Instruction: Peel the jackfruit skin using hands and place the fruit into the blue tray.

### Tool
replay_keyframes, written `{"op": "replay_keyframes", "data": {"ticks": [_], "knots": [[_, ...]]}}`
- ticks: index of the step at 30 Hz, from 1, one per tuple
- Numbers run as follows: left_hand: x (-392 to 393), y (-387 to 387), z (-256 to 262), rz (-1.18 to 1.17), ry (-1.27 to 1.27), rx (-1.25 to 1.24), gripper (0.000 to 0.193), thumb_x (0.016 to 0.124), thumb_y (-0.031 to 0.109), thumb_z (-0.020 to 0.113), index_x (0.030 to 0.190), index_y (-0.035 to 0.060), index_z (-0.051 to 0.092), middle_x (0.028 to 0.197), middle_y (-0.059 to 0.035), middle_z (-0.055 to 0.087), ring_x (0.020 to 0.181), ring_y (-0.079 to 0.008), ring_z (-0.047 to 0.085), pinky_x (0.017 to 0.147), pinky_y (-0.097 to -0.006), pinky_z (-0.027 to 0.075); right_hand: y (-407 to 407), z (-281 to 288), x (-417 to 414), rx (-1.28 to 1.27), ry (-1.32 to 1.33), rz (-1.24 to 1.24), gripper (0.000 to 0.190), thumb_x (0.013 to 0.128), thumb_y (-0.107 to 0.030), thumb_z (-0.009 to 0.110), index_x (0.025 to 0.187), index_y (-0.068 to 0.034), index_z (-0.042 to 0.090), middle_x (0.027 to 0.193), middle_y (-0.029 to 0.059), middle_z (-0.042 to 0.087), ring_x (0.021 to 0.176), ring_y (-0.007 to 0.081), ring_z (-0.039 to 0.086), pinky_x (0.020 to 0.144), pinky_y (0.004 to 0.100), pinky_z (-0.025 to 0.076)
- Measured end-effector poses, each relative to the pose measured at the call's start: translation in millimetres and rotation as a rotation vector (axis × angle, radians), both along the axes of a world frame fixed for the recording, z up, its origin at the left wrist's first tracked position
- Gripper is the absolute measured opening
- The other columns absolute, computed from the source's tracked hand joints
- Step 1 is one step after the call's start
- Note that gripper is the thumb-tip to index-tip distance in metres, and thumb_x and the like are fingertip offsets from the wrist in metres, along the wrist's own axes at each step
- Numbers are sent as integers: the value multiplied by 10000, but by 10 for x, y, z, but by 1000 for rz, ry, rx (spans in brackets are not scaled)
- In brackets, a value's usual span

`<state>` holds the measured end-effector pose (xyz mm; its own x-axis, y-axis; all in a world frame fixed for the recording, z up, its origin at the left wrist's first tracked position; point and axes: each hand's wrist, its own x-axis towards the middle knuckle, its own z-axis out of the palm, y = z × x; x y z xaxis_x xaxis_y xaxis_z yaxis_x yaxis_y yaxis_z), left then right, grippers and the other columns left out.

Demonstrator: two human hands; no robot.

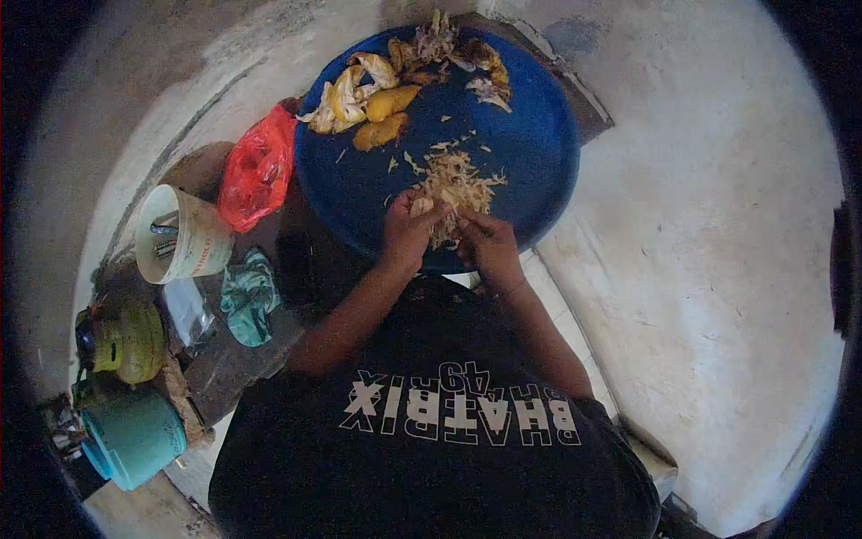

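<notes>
A round blue plastic tray (532,162) lies before me. On its near half is a heap of shredded meat, apparently chicken (458,172). At the heap's near edge, my left hand (407,232) grips a pale piece of meat (421,205) between thumb and fingers. Close beside it, my right hand (490,241) has its fingertips pinched together at the meat; the strand between them is too small to make out. Yellow-skinned chicken pieces (392,101) rest at the tray's far left. Along the far rim sit bones and scraps (434,40), with another bony piece (495,87) to their right.
Left of the tray stand a red plastic bag (258,172) and a white bucket (202,246) with small items inside. A green patterned cloth (249,296), a clear bag (187,310), a yellow-green container (135,340) and a turquoise tub (145,438) follow nearer. A pale wall (700,269) rises at right.
</notes>
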<state>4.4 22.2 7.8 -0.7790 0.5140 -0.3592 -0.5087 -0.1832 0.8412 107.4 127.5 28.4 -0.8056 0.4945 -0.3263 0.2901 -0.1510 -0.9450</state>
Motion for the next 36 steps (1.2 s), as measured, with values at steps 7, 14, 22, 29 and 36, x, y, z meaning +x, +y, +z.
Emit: {"op": "replay_keyframes", "data": {"ticks": [7,14,22,29,36], "knots": [[24,55,22,-23,42,2,312,766,84,691,1001,22,495,938,-87,585,837,-159,589,726,-293,489,-56,-80,2,-198,64,-92,272,897,-141,521,1124,-5,584,704,22,577,562,79,493,458,231,405],[28,29,-53,11,-35,57,286,777,52,651,1003,37,477,947,-80,568,848,-177,586,734,-309,487,33,0,7,-704,38,-75,238,912,-176,487,1121,-66,520,726,12,530,553,100,452,476,234,370],[-29,17,-42,15,-149,182,322,774,55,651,1048,12,489,978,-78,568,890,-180,581,781,-320,481,151,11,-21,-762,70,-41,160,919,-242,462,841,-112,512,711,-20,502,583,95,445,486,235,352],[-66,17,-72,14,-52,68,306,773,70,667,1011,23,481,957,-77,569,902,-171,571,757,-319,481,143,-65,-3,-385,115,-21,157,899,-207,506,897,-60,561,700,-5,540,545,99,471,461,233,364],[-186,-88,-263,8,165,-176,277,742,71,690,921,75,478,791,-30,561,705,-149,576,631,-290,471,284,-114,44,-493,104,-184,168,889,-169,524,936,-28,602,680,11,560,553,99,492,458,238,379]]}}
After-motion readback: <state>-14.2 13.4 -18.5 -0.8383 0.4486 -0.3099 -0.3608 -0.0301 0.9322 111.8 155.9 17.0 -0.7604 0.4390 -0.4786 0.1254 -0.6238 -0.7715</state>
